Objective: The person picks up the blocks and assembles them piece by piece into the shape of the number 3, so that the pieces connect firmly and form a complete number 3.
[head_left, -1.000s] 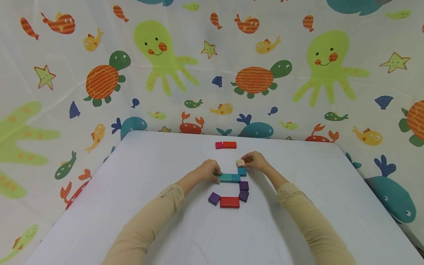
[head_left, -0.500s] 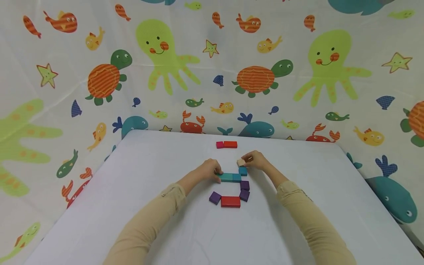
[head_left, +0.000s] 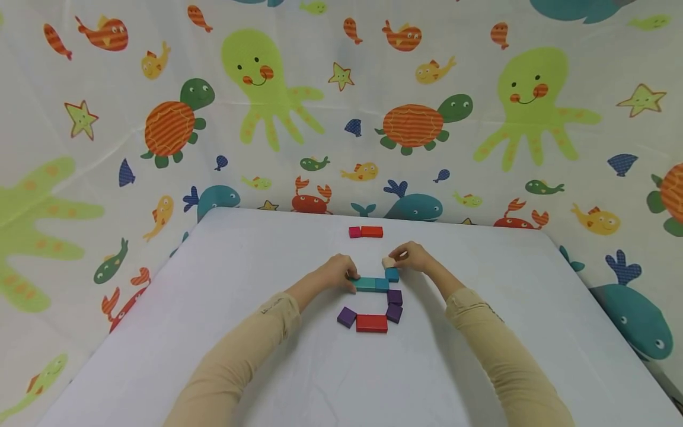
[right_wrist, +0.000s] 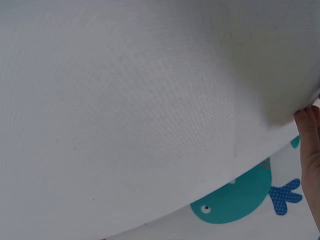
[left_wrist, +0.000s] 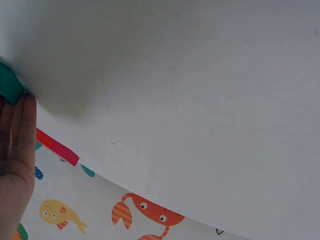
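Note:
In the head view, my left hand (head_left: 337, 273) grips the left end of a row made of a teal block (head_left: 365, 284) and a blue block (head_left: 382, 285). A green-teal block (left_wrist: 9, 85) shows beside the left fingers in the left wrist view. My right hand (head_left: 415, 258) pinches a small beige wooden block (head_left: 388, 262) just behind another blue block (head_left: 392, 275). Whether those two touch is hard to tell. In the right wrist view only part of the right hand (right_wrist: 310, 135) appears, and the beige block is hidden.
Nearer on the white table (head_left: 299, 379) lie two purple blocks (head_left: 394, 305), a red block (head_left: 372, 323) and a tilted purple block (head_left: 347, 317). Farther back, a pink block (head_left: 354, 232) sits against an orange-red block (head_left: 372, 232). A sea-animal cloth (head_left: 341, 136) hangs behind the table.
The head view shifts slightly. Both hands stay at the same blocks, and the beige block in the right fingers moves at most a little.

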Available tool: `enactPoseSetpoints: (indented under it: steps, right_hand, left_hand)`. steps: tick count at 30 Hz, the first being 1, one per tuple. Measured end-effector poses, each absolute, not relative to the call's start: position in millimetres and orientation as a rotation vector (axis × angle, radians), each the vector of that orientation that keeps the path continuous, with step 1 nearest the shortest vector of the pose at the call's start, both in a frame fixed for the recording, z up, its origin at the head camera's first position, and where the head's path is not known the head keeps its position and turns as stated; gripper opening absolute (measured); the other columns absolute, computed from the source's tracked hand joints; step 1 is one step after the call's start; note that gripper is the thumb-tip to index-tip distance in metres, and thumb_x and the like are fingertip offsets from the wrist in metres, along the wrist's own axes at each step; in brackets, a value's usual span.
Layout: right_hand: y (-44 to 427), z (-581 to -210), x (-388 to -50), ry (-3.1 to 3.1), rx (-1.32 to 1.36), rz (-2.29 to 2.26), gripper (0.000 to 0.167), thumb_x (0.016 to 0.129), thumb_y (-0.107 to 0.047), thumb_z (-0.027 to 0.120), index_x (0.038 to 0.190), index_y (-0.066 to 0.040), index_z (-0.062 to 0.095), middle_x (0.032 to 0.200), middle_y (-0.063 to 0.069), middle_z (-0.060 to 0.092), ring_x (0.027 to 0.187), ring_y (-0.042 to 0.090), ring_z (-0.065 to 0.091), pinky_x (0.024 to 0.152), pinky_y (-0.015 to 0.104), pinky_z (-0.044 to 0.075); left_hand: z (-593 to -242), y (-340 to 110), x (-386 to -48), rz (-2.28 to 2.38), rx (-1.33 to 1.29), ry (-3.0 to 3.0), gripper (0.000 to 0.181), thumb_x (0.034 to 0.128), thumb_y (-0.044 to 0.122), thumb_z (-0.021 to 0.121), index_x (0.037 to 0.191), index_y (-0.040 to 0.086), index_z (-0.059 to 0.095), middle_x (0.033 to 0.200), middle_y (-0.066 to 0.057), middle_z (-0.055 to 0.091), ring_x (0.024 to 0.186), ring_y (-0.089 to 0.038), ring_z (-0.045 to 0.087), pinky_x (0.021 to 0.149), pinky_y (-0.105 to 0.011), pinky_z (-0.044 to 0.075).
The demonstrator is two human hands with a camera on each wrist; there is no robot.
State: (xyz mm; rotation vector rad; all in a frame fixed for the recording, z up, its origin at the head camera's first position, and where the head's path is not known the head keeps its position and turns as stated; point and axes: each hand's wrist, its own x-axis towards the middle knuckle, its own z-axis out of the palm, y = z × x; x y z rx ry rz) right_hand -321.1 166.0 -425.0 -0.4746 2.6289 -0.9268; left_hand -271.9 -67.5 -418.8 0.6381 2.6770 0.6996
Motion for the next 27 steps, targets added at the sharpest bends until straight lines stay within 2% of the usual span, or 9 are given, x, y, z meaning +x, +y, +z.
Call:
enactPoseSetpoints:
  steps: [10,27]
  right_hand:
    - [166.7,-423.7,-318.8,2.608,-0.483,-0.951,0.030,0.091,-0.006,0.060,0.118,0.005,0.061,0.121,0.023,0.060,0.112,0.035,0.057,0.097,0.043,0.047]
    - [164.8,-425.6,-320.1,2.665,-0.494,-0.915,0.032,0.092,-0.009,0.058,0.119,0.007,0.059,0.118,0.025,0.061,0.110,0.036,0.055,0.096,0.043,0.048]
  left_hand:
    - [-417.7,-67.5,-270.7,0.713,0.630,2.671,0.030,0.0757,0.012,0.078,0.104,0.003,0.072,0.099,-0.009,0.070,0.085,-0.015,0.060,0.082,-0.025,0.052]
    - [-416.4,-68.6,-270.9,0.701,0.638,2.667,0.028,0.0761,0.012,0.078,0.102,0.004,0.071,0.099,-0.008,0.069,0.084,-0.014,0.058,0.082,-0.025,0.052]
